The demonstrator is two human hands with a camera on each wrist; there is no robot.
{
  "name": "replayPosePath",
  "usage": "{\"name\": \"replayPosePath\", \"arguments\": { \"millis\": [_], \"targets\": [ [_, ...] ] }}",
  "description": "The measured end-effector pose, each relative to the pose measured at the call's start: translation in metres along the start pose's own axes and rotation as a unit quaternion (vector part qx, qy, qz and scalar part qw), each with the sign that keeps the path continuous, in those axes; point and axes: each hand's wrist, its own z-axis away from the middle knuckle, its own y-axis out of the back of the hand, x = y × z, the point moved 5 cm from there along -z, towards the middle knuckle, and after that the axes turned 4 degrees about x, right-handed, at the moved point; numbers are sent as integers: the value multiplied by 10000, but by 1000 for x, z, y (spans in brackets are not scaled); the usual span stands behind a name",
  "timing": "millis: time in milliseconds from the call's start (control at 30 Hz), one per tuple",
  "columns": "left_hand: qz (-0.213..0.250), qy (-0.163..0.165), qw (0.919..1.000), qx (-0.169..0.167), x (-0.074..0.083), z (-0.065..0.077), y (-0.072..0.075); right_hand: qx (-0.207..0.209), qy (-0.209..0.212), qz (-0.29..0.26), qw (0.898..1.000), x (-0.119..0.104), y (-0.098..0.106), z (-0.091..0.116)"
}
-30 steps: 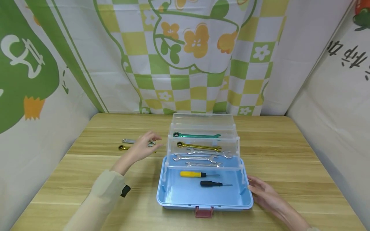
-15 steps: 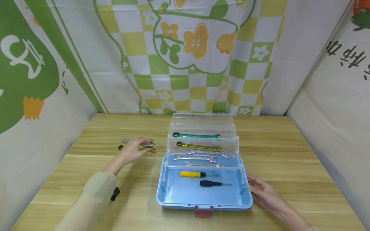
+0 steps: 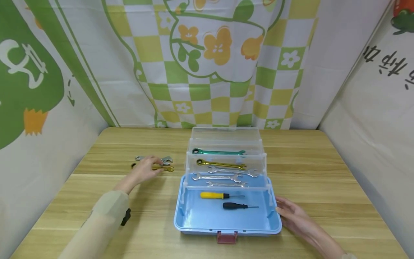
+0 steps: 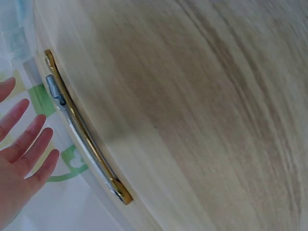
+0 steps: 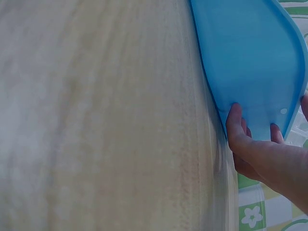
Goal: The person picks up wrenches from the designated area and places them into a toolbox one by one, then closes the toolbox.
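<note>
In the head view my left hand (image 3: 145, 172) is over two wrenches at the left of the table. One is a gold ratcheting combination wrench (image 3: 168, 168), the other a silver adjustable wrench (image 3: 166, 159). The left wrist view shows this hand's fingers spread, with the gold wrench (image 4: 79, 115) and silver wrench (image 4: 82, 127) lying side by side. My right hand (image 3: 292, 214) touches the right side of a blue toolbox (image 3: 194, 219), its fingers against the outer wall (image 5: 250, 62) in the right wrist view.
Clear trays (image 3: 226, 133) rise at the toolbox's back, bearing a green wrench (image 3: 220, 152), a gold wrench (image 3: 221, 164) and several silver wrenches (image 3: 216, 177). Inside lie a yellow screwdriver (image 3: 213, 195) and a black screwdriver (image 3: 234, 205). A patterned curtain (image 3: 210, 90) hangs behind the table.
My left hand has moved left and down from near the toolbox to over the two wrenches on the table. The right hand stays at the toolbox's side.
</note>
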Motion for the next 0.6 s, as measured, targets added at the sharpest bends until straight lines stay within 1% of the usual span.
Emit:
{"name": "replayPosePath", "arguments": {
  "millis": [300, 400, 600],
  "targets": [
    [-179, 73, 9998, -46, -16, -4, -4, 43, -32, 11, 10000, 0, 0, 0],
    [-205, 43, 9998, -20, -19, -4, -5, 29, -8, 12, 10000, 0, 0, 0],
    [-231, -122, 9997, 31, -23, -7, -3, 68, -26, 49, 10000, 0, 0, 0]
  ]
}}
